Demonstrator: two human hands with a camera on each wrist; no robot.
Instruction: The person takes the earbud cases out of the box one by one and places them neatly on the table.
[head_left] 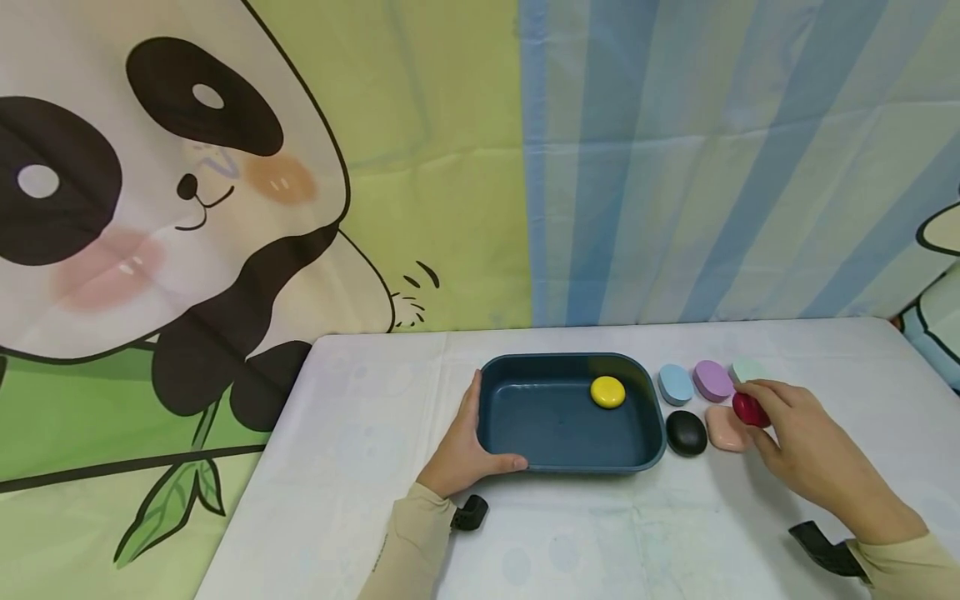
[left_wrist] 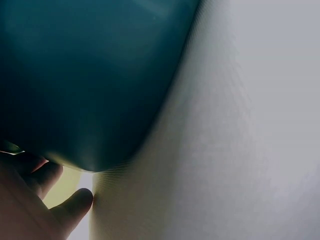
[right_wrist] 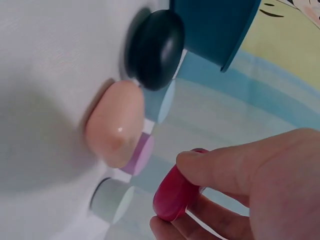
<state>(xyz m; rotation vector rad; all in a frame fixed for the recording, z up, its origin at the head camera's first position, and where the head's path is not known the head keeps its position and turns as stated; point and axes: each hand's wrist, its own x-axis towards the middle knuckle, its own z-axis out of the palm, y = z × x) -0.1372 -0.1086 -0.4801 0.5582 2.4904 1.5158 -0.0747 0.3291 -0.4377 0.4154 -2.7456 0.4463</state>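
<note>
My right hand [head_left: 813, 446] pinches a smooth red pebble-like piece [right_wrist: 175, 192] between thumb and fingers, raised above the table. Just beyond it sit a pink rounded piece [right_wrist: 117, 125] and a glossy black oval piece [right_wrist: 159, 50]. Behind these stand short discs in light blue [head_left: 676, 384], purple [head_left: 712, 381] and pale mint [head_left: 747, 370]. My left hand [head_left: 468, 446] holds the near left corner of a dark teal tray [head_left: 555, 467], thumb along its front wall and fingers at its left side. Inside the tray, toward the right, lies a yellow round piece [head_left: 607, 392].
A white cloth [head_left: 585, 533] covers the table. Behind its far edge hangs a curtain [head_left: 712, 167] with blue stripes, beside a panda print [head_left: 225, 167] on the left. Black wrist straps or mounts [head_left: 470, 512] show at both sleeves.
</note>
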